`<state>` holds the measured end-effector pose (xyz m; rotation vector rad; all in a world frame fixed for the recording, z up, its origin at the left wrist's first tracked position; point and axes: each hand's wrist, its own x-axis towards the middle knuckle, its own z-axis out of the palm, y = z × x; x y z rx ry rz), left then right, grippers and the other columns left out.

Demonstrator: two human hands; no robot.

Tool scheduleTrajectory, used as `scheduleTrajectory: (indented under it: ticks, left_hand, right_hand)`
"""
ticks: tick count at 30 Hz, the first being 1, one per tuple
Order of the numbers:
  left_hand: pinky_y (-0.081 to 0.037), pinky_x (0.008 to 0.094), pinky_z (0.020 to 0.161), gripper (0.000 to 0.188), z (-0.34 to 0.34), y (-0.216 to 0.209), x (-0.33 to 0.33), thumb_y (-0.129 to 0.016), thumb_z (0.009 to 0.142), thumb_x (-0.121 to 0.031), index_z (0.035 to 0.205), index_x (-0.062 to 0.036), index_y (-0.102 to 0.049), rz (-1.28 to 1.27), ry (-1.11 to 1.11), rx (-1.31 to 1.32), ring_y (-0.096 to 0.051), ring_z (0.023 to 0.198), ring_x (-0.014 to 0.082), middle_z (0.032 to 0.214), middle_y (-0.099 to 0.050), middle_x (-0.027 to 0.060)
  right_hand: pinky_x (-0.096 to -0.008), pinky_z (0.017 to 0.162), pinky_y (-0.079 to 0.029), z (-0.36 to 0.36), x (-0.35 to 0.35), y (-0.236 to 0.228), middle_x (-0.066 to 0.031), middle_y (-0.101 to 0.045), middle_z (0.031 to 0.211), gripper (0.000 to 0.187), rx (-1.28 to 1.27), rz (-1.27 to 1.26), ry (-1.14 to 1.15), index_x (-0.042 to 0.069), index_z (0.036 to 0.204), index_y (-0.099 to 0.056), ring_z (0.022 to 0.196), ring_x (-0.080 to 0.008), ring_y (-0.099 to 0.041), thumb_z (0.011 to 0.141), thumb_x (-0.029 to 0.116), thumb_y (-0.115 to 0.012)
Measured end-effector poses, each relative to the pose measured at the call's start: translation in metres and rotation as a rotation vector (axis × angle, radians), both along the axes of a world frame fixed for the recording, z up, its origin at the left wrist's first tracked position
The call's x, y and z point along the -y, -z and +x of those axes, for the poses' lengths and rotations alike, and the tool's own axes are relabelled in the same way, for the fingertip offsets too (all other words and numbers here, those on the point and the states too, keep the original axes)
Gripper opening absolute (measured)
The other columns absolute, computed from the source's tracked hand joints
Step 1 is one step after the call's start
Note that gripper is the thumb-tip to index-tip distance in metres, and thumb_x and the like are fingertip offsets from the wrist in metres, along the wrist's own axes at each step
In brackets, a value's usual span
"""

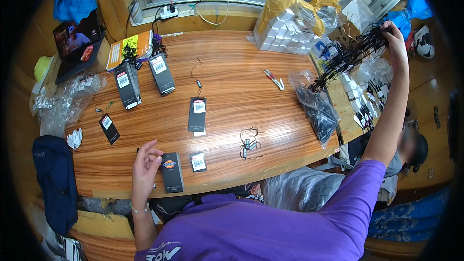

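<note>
My right hand (395, 36), raised at the far right, is closed on a tangled bundle of black tag strings (350, 55). The strings hang down toward a clear plastic bag (316, 108) with black contents at the table's right edge. My left hand (146, 162) is at the near edge, fingers loosely bent and apart, with nothing visible in it. Beside it lies a stack of black hang tags (172, 176). A small tag with a white label (198, 162) is to the right of the stack. Several loose strings (250, 145) lie farther right.
Across the wooden table (227, 92) are a strung tag (197, 113), two tag stacks (127, 87) (162, 75), a single tag (109, 129) and red-handled snips (274, 79). Bagged white boxes (280, 31) stand at the back. A laptop (77, 46) is at left; another person (408, 150) is at right.
</note>
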<state>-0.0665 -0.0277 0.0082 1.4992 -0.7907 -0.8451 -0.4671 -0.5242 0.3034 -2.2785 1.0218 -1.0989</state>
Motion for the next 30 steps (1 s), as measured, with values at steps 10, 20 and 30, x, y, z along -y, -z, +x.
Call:
scheduleTrajectory:
  ticks: [10,20,30]
  left_hand:
    - [-0.041,0.0174,0.069,0.039,0.000,0.001,0.003,-0.053,0.086,-0.001,0.123,0.0012,-0.043,0.007,0.018,-0.007,-0.049,0.075,0.0050,0.094,-0.054,0.0045]
    - [-0.041,0.0181,0.071,0.040,0.001,0.003,0.003,-0.053,0.085,-0.001,0.124,0.0009,-0.043,0.030,0.039,-0.004,-0.050,0.077,0.0054,0.095,-0.054,0.0042]
    - [-0.040,0.0169,0.069,0.040,0.000,0.000,0.003,-0.052,0.085,0.000,0.124,0.0004,-0.043,0.047,0.026,-0.014,-0.049,0.077,0.0044,0.095,-0.054,0.0037]
  right_hand:
    - [-0.0201,0.080,-0.038,0.019,-0.045,-0.059,0.0014,-0.051,0.094,0.015,0.115,0.122,-0.175,0.007,0.101,-0.050,0.089,-0.0078,-0.050,0.087,0.002,-0.046]
    - [-0.0201,0.072,-0.036,0.092,-0.161,0.046,0.0036,-0.045,0.085,0.015,-0.153,0.166,-0.371,0.008,0.086,-0.048,0.078,-0.0082,-0.045,0.072,0.005,-0.052]
    - [-0.0331,0.079,-0.042,0.122,-0.236,0.228,-0.0119,-0.053,0.087,0.021,-0.525,0.381,-0.559,0.002,0.081,-0.058,0.086,-0.0294,-0.054,0.065,-0.011,-0.053]
